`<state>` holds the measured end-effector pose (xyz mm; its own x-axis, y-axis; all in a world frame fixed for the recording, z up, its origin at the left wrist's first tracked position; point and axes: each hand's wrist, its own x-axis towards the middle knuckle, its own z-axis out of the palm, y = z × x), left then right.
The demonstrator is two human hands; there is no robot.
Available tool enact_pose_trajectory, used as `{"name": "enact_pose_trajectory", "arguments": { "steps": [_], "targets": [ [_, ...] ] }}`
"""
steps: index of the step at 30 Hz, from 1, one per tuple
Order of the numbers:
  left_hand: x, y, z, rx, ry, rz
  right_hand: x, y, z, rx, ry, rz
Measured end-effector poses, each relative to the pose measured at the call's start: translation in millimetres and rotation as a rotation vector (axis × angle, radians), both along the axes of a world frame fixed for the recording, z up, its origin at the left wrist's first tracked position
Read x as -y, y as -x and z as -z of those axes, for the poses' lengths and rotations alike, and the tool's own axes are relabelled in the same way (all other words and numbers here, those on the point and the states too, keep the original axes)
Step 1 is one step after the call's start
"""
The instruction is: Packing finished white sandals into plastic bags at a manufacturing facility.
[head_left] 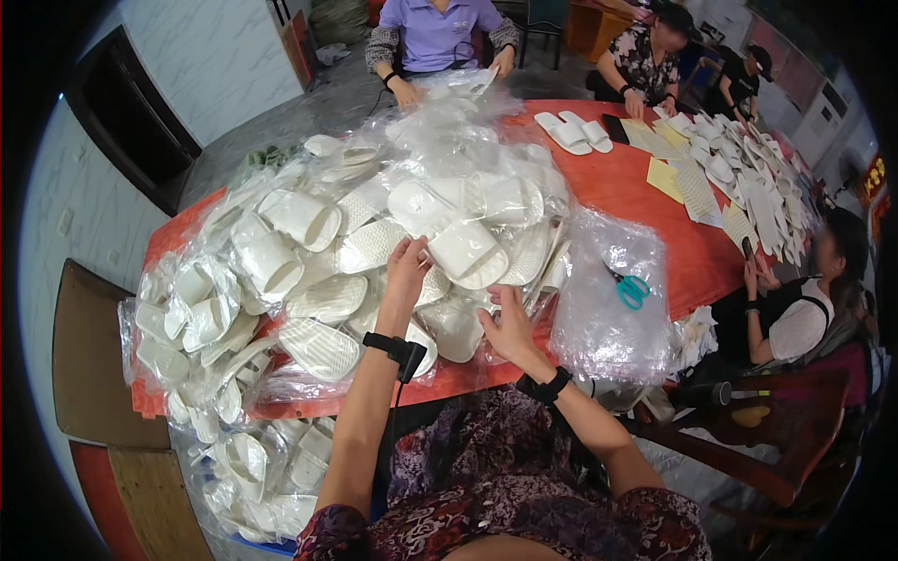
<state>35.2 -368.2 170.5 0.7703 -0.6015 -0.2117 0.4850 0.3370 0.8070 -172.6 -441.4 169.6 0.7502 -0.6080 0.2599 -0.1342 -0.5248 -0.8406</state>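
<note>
Fingers of the person's left hand (406, 271) were bent close together at the left edge of a white slipper (465, 251) wrapped in clear plastic, though whether they had pinched the wrap could not be told. Just below the slipper's near end, the right hand (512, 325) was poised with thumb and forefinger apart, gripping nothing. The slipper lay on top of a heap of bagged slippers (323, 348), toward the near side of a red-covered table (608, 196). Good handling here probably called for taking the slipper by its firm sides with both hands, rather than tugging at loose wrap that looked slick enough to slide, and for lifting clear of its neighbours. Its long axis ran aslant, from upper left to lower right, the rounded end beyond the strap pointing toward the near edge of the table. To the right, teal-handled scissors (632, 292) rested on a stack of clear bags (599, 338). Across the table sat a co-worker in a purple shirt (440, 33).
</note>
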Motion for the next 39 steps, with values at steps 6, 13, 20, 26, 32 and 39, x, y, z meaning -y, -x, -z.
{"name": "enact_pose_trajectory", "arguments": {
  "steps": [6, 13, 20, 26, 32, 39],
  "targets": [
    [-29.1, 64.9, -41.0, 0.107, -0.127, -0.18, 2.1, 7.0, 4.1, 0.227, -0.635, 0.042],
    [-77.6, 192.7, -33.6, 0.012, -0.239, -0.218, 28.6, 13.9, -9.0, 0.227, -0.625, 0.019],
    [-119.0, 214.2, -14.1, -0.43, -0.109, 0.395, 41.6, 0.7, -0.1, 0.12, -0.437, -0.047],
    [-133.9, 117.0, 1.4, 0.501, -0.358, 0.209, 40.8, 1.4, -24.6, 0.011, -0.227, -0.111],
    [-106.8, -24.3, 15.4, 1.388, -0.655, -0.37, 44.5, -28.6, -49.6, 0.019, -0.114, -0.267],
    [-85.4, -59.6, 24.7, 0.519, -0.751, -0.056, 74.6, -93.9, -64.8, -0.001, 0.002, -0.49]
  ]
}}
